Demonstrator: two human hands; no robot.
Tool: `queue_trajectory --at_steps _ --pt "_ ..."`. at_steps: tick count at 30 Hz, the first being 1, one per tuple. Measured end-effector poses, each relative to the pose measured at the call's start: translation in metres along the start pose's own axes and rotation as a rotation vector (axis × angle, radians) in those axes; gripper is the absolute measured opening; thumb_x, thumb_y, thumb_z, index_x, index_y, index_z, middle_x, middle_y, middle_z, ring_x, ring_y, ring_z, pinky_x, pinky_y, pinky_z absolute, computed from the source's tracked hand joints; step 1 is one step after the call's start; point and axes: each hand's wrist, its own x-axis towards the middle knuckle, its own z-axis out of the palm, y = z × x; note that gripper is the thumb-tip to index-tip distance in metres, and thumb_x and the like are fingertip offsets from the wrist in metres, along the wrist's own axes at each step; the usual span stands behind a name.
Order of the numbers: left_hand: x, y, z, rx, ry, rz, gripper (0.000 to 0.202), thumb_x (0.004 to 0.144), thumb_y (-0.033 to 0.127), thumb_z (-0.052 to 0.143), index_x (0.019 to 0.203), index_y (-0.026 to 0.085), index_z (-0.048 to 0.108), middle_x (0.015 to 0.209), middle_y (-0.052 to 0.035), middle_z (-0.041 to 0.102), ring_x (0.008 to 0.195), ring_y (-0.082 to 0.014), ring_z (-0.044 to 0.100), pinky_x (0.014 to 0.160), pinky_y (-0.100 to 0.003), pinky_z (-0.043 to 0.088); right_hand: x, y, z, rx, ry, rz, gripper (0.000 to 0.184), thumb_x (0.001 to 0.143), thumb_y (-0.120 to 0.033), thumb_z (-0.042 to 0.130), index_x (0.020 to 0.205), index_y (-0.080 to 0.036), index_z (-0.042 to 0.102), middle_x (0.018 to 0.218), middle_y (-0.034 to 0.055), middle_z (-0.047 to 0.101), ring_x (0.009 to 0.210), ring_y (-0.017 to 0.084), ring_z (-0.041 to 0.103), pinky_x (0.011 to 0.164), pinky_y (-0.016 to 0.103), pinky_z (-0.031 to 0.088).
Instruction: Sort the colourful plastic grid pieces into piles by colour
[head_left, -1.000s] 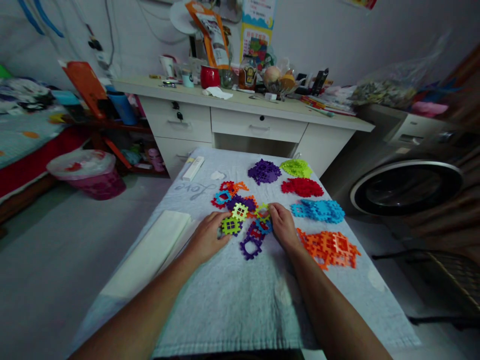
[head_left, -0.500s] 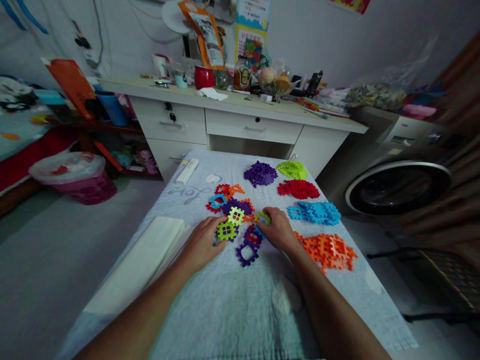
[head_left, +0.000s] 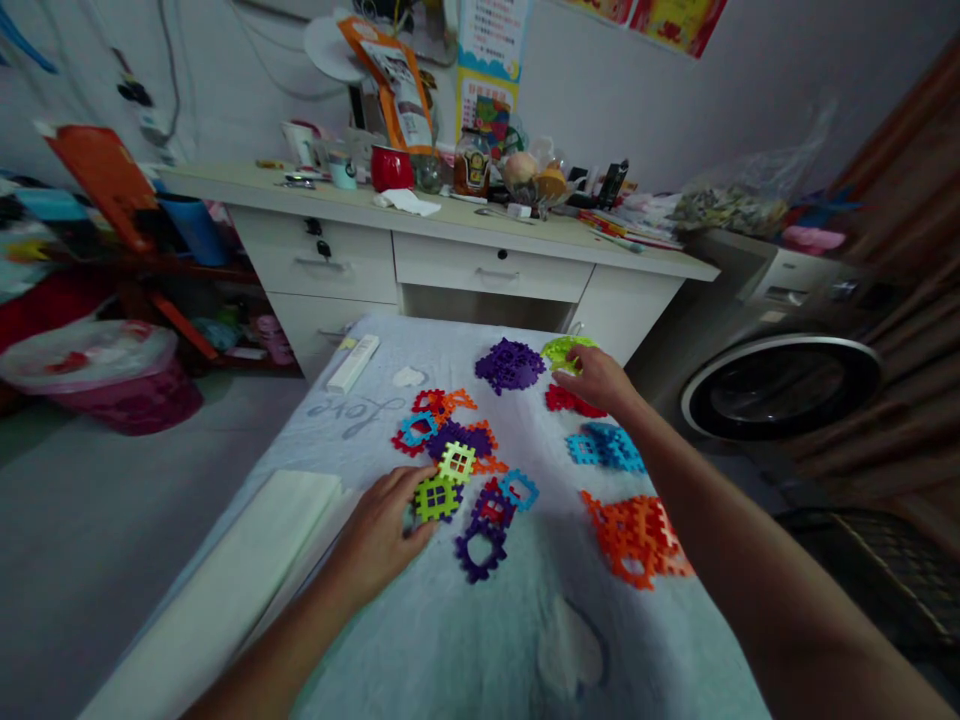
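Observation:
My left hand [head_left: 386, 530] is closed around the left edge of a yellow-green window-shaped interlocking block [head_left: 436, 499], with a paler window block [head_left: 457, 462] touching it. Purple, red, orange and blue flat blocks lie around these in a loose cluster, including a blue frame block [head_left: 519, 490] and a purple one with a round hole [head_left: 481, 551]. At the far right of the table, my right hand [head_left: 596, 378] has thumb and fingertips pinched at the yellow-green block pile [head_left: 556, 352]; the exact piece between them is partly hidden. Its palm covers part of the red pile [head_left: 564, 399].
Sorted piles of purple [head_left: 510, 365], blue [head_left: 606, 446] and orange blocks [head_left: 637, 540] lie on the cloth-covered table [head_left: 450, 650]. A long white box [head_left: 353, 364] and a folded white cloth [head_left: 225, 570] lie along the left side. A cluttered desk [head_left: 495, 240] stands behind.
My right hand has moved from the middle cluster to the far yellow-green pile, taking a yellow-green block from over the blue frame block. My left hand stays on its block. The view has shifted slightly.

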Motion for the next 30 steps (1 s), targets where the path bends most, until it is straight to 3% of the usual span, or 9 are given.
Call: queue_trajectory --at_steps 6,12,22,30 --pt "0.001 0.000 0.000 0.021 0.014 0.001 0.051 0.074 0.020 0.064 0.124 0.024 0.057 0.120 -0.0068 0.063 0.110 -0.0246 0.059 0.096 -0.041 0.050 0.073 0.064 0.025 0.008 0.128 0.281 0.031 0.080 -0.035 0.066 0.101 -0.013 0.069 0.100 0.0119 0.068 0.085 0.019 0.061 0.075 0.027 0.043" --pt "0.001 -0.002 0.001 0.007 -0.006 -0.022 0.048 0.075 0.021 0.062 0.123 0.024 0.058 0.122 -0.0080 0.061 0.112 -0.0252 0.059 0.098 -0.043 0.049 0.106 0.087 0.052 0.048 0.145 0.433 0.024 0.077 -0.019 0.066 0.100 -0.012 0.071 0.097 0.0117 0.071 0.082 0.017 0.063 0.073 0.025 0.044" --pt "0.001 -0.003 0.001 0.016 0.007 -0.019 0.048 0.071 0.021 0.067 0.119 0.028 0.061 0.119 -0.0064 0.064 0.110 -0.0269 0.060 0.096 -0.043 0.050 0.120 0.093 0.069 0.082 0.132 0.434 0.023 0.079 -0.015 0.062 0.098 -0.008 0.073 0.098 0.0163 0.070 0.084 0.019 0.064 0.073 0.025 0.044" --pt "0.001 0.002 -0.001 0.017 0.001 -0.017 0.046 0.073 0.021 0.065 0.118 0.026 0.062 0.118 -0.0067 0.064 0.109 -0.0262 0.060 0.096 -0.043 0.050 0.098 0.088 0.055 0.110 0.134 0.408 0.033 0.079 -0.008 0.054 0.108 -0.009 0.071 0.101 0.0149 0.068 0.080 0.017 0.061 0.072 0.025 0.044"
